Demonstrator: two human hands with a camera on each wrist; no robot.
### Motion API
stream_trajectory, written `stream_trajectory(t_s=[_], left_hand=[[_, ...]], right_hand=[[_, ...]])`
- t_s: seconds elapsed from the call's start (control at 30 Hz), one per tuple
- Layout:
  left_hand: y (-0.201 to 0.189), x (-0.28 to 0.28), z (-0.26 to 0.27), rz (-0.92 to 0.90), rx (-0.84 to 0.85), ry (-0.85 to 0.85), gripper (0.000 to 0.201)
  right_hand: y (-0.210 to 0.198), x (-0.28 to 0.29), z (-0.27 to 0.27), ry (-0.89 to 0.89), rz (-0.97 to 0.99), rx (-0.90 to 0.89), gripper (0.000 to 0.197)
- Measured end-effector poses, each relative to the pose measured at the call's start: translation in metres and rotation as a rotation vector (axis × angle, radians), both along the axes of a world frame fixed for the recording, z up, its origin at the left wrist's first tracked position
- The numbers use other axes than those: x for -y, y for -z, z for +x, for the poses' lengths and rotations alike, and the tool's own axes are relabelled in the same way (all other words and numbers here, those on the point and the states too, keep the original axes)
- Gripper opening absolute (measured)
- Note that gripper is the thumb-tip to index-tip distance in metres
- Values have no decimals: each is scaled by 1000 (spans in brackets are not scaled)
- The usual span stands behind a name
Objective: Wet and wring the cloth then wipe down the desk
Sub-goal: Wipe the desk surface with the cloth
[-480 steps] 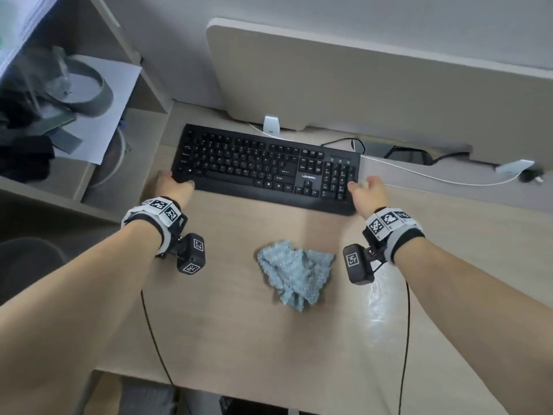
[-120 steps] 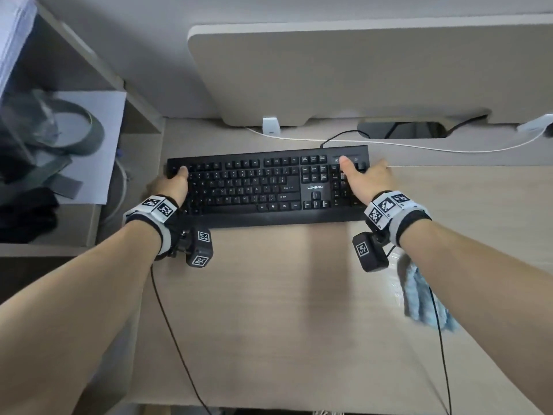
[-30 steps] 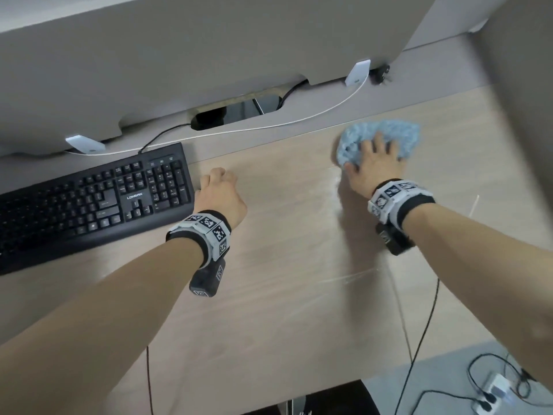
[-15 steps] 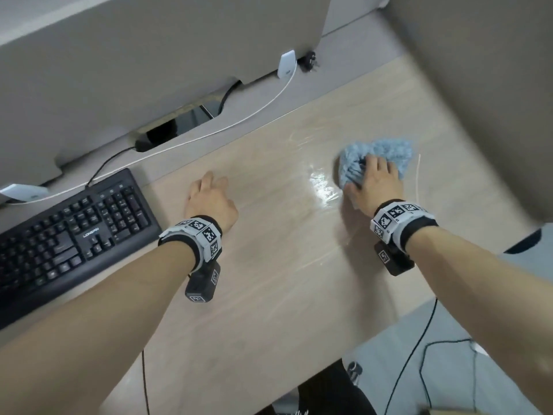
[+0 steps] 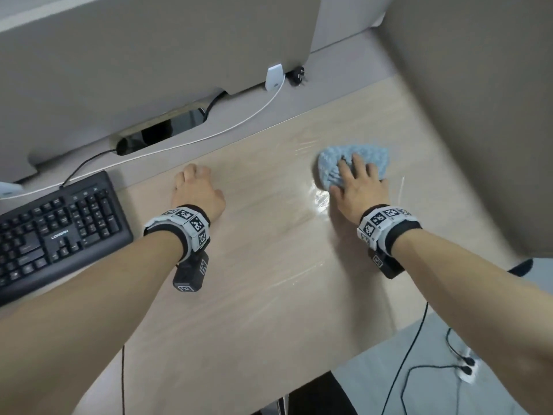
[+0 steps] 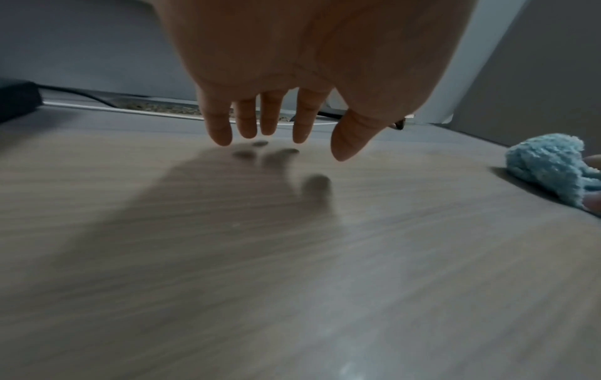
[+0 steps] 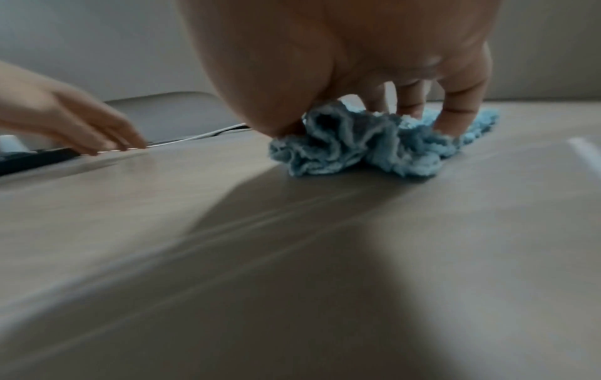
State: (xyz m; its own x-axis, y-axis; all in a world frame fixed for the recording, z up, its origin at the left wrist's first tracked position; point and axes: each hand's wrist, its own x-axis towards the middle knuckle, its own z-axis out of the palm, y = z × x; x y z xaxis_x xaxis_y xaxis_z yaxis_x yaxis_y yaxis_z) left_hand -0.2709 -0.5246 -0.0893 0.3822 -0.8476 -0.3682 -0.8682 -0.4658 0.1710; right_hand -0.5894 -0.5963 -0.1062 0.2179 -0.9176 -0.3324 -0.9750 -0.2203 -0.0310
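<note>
A crumpled light-blue cloth (image 5: 357, 158) lies on the pale wood desk (image 5: 269, 265) toward its right side. My right hand (image 5: 356, 184) presses down on it with spread, nearly straight fingers (image 7: 455, 108) sunk into the cloth (image 7: 374, 146). Wet streaks shine on the desk just left of the cloth. My left hand (image 5: 194, 190) hovers palm down just over the bare desk at mid-width, its fingers (image 6: 257, 120) relaxed and holding nothing. The cloth (image 6: 549, 164) shows at the right edge of the left wrist view.
A black keyboard (image 5: 57, 232) sits at the desk's left. Behind runs a white cable (image 5: 227, 130) to a white plug (image 5: 273, 77), near a cable slot (image 5: 161, 133) under a grey partition. A beige side panel (image 5: 478, 115) walls the right. Floor cables (image 5: 419, 369) lie below the desk edge.
My right hand has kept sliding the cloth over the right part of the desk, leaving wet streaks. The left hand stays near the middle, right of the keyboard. My view has shifted slightly.
</note>
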Motion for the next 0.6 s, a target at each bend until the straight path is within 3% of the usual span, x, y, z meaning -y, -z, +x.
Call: stream_trajectory(t_s=[0.1,0.2,0.37,0.47,0.6], left_hand=[[1,18,-13,16,-14,-26,51],[2,38,-25,14,-52,-99,56],[6,66,-46,44,-93,-162,59],[10,74,-57,66,-82,-197,54],[11,75,-55,123,-71,-184,45]], right_hand=[[-3,54,-20,88,2,-85,67],[-2,93,-5,66,-25,-153,68],[-1,89,58,-212,23,-35,67],[3,85,59,-360,66,43,66],[6,144,15,-172,55,1,69]])
